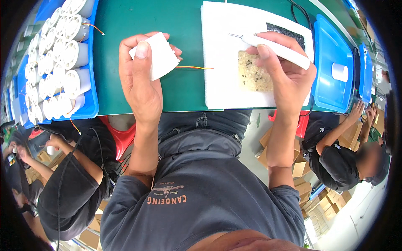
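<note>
At the far left of the green bench [125, 25], a blue tray [90, 109] sits packed with white cylinders [73, 54] lying in rows, thin orange wires trailing from some of them. Just right of that tray, your left hand [140, 79] is raised over the bench with its grip clenched around a white square piece [159, 56], thumb pressed on its near face and fingers curled behind. An orange and yellow wire [194, 67] runs out from that piece toward the right, its end reaching the edge of a white foam pad [222, 50] that lies flat on the bench. On the pad rests a tan, speckled rectangular pad [253, 73] with small dark bits scattered on it, and behind it a dark rough patch [289, 33].

Your right hand [284, 71] hovers over the foam pad, its grip closed around a white pen-shaped tool [278, 48] with a thin metal tip [235, 36] pointing left, above the tan pad. Right of the foam pad a second blue tray [331, 88] holds a single white cylinder [339, 72] standing on end. Another person's hands [363, 112] work at the right edge of the bench, and another person is seated at lower left.
</note>
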A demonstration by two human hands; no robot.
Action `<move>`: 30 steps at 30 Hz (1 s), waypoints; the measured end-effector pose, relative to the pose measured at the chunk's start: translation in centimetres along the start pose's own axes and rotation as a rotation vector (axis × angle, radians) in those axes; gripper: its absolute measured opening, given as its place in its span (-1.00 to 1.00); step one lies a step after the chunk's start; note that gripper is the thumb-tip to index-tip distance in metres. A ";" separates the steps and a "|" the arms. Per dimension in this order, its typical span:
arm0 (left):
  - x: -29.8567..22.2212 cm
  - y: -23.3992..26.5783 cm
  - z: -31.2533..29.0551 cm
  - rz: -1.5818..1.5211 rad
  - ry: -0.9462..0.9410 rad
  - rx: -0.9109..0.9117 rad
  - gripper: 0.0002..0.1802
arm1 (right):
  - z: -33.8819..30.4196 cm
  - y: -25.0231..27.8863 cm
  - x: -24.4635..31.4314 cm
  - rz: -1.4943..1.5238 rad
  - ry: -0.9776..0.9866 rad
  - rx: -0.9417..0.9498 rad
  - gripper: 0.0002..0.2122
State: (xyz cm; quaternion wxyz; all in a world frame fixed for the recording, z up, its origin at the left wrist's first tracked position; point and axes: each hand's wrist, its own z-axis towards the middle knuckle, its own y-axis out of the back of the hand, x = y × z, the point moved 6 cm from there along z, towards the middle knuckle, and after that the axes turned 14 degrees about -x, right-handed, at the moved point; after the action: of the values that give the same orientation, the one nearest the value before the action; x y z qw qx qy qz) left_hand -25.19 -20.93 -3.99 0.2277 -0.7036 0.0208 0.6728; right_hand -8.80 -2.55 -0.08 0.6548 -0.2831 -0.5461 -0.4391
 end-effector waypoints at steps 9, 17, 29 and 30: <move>0.0 -0.1 -0.1 0.016 -0.005 -0.009 -0.59 | -0.2 3.7 0.0 -0.021 -0.048 -0.202 -0.84; -0.1 -0.1 -0.1 0.032 -0.018 -0.012 -0.56 | -0.6 4.1 0.0 -0.036 -0.011 -0.194 -0.85; -0.2 -0.2 -0.2 0.028 -0.026 0.000 -0.58 | -0.9 4.0 0.0 -0.128 0.004 -0.184 -0.84; -0.2 -0.2 -0.2 0.032 -0.032 -0.009 -0.57 | -0.8 4.0 0.0 -0.130 0.012 -0.188 -0.84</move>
State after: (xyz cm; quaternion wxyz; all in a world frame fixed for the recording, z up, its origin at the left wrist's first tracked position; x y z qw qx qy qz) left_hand -24.98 -20.82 -3.72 0.2141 -0.6934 0.0252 0.6876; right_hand -4.83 -1.43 0.14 0.5988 -0.3044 -0.5157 -0.5317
